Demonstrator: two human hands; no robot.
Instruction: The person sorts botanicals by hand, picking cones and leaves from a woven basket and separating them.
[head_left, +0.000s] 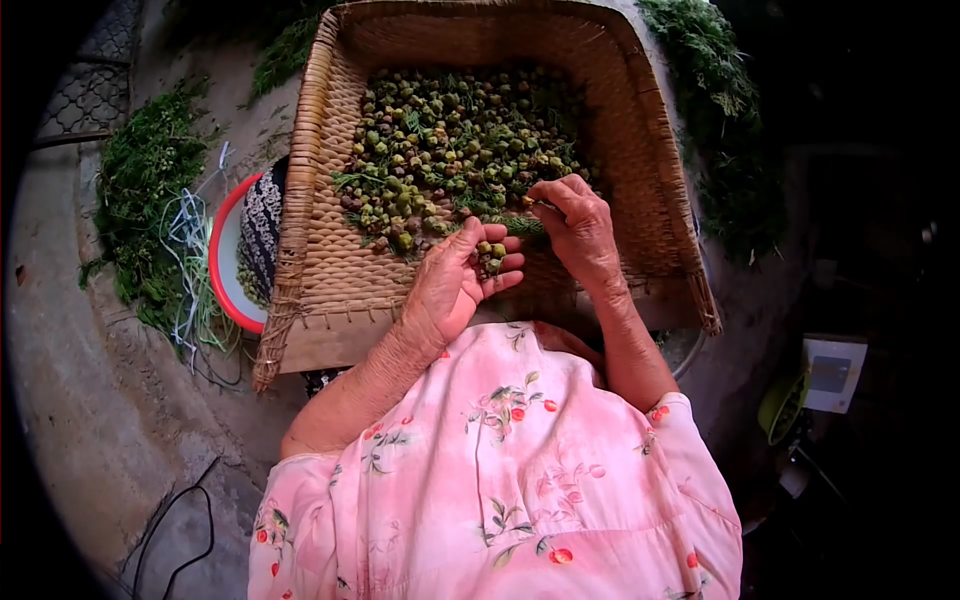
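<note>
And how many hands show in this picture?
2: the left hand, holding a few green cones over the basket, and the right hand, beside the left, also over the basket. No others show.

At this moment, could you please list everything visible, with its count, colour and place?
basket: one, tan-brown, upper centre
cones: many, green and brown, in basket
sprigs: several, green, among cones
greenery: several heaps, green, left and right
basin: one, white with red rim, left of basket
cloth: one, black and white, between basin and basket
strings: several, white and green, left of basin
cable: one, black, lower left
panel: one, white and grey, lower right
container: one, green, beside panel
ground: one, grey, beneath
garment: one, pink with flowers, bottom centre
left hand: one, holding a few cones, over basket
right hand: one, over basket
</note>
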